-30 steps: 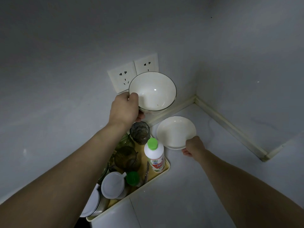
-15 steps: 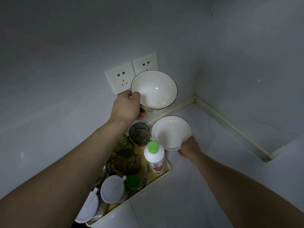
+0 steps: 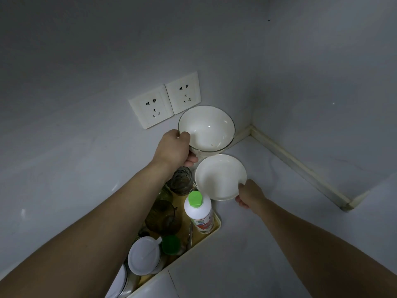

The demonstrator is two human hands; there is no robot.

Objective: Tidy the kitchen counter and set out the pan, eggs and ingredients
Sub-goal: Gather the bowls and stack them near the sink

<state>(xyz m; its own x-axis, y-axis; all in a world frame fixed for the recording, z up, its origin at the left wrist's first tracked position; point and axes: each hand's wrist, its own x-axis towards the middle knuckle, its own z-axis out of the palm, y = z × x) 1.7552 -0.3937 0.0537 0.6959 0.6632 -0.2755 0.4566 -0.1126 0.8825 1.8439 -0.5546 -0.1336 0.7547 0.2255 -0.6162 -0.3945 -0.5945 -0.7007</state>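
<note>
Head view, what is new?

**Ben:** The bowl (image 3: 206, 130) is lower now. A second ago it was up in front of the sockets (image 3: 165, 104). Now it sits under them, close over the plate (image 3: 220, 176). The plate has slid a bit toward the tray (image 3: 216, 227) too.

**Mia:** What does that mean for the tidy-up?

**Ben:** I think the two dishes are coming together, maybe to stack. I see no pan or eggs yet, so most of the job is left.

**Mia:** How are the hands?

**Ben:** The left hand (image 3: 174, 150) grips the bowl's left rim, thumb over the edge, fingers under it. That arm reaches over the tray, above the glasses (image 3: 179, 180). The right hand (image 3: 249, 195) pinches the plate's near edge, with its arm stretched over the table (image 3: 279, 211).

**Mia:** Where are the dishes?

**Ben:** In the far corner, by the wall. The bowl is up in the air. I can't tell if the plate touches the table. The bottle (image 3: 198, 210) stands just beside it in the tray.
</note>
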